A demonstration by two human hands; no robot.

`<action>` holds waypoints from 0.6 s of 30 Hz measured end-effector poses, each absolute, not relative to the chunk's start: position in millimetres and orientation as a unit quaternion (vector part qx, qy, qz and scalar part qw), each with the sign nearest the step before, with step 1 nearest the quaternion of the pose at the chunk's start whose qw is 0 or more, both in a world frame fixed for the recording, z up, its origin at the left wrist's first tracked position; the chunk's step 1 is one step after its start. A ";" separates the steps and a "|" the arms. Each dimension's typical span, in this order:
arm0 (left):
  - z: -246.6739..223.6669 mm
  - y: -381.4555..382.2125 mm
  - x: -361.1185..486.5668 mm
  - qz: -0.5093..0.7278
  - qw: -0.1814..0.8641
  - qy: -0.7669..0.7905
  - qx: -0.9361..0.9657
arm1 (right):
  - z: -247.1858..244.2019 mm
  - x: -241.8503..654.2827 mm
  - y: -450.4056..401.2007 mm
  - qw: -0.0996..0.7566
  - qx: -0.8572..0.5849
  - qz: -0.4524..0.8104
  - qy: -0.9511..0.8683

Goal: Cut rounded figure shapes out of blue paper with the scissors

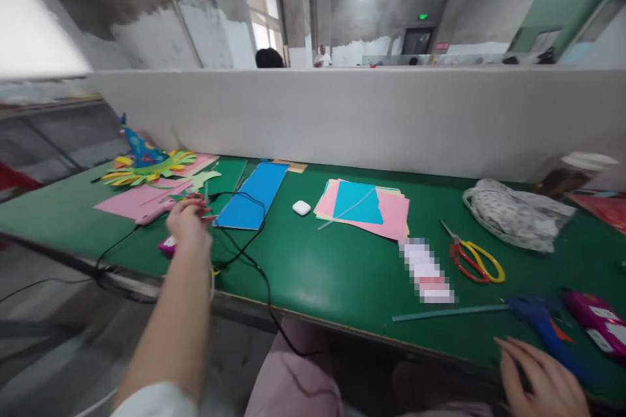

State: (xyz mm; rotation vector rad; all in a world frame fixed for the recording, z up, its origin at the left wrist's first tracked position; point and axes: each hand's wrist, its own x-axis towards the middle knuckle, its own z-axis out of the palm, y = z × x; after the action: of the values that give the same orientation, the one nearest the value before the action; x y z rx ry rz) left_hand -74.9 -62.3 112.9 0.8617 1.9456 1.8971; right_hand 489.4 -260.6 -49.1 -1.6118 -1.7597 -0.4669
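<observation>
My left hand (188, 221) reaches out over the left part of the table, its fingers curled together round something small and reddish that I cannot make out. Close to it lie a pink glue gun (154, 211), a black cable (249, 257) and a magenta pack (167, 246), partly covered by the wrist. At the lower right my right hand (542, 374) is open with its fingers loosely stretched, holding nothing visible. Just beyond it is a blue glue gun (542, 326) with a long glue stick (450, 313) in its back end. A second magenta pack (599, 322) lies beside that gun.
On the green table (313, 273) lie blue card (257, 195), a white case (302, 208), stacked coloured paper (394, 208) and red-yellow scissors (476, 260). A decorated paper hat (144, 156) stands far left, a patterned cloth bag (518, 215) right. A white partition (342, 117) rises behind.
</observation>
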 end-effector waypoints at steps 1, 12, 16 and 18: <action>122.9 -43.4 -61.2 0.659 0.137 0.671 0.312 | -48.3 471.3 -253.3 0.366 -0.581 -0.184 -0.704; 113.8 21.5 181.4 0.227 0.236 0.363 0.873 | -1.2 335.3 -167.1 0.462 -0.459 0.034 -0.758; 103.3 -37.0 191.9 0.102 0.235 0.238 0.937 | -1.6 284.3 -171.1 0.364 -0.464 0.184 -0.786; 117.6 -65.1 196.7 0.096 0.222 0.196 0.950 | -8.6 239.4 -190.1 0.282 -0.384 0.236 -0.847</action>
State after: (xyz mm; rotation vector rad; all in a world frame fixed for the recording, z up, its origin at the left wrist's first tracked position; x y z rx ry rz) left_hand 196.7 -65.1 117.6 2.6261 0.5421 0.2645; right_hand 239.4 -190.1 -8.6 -1.0277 -2.2693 0.6312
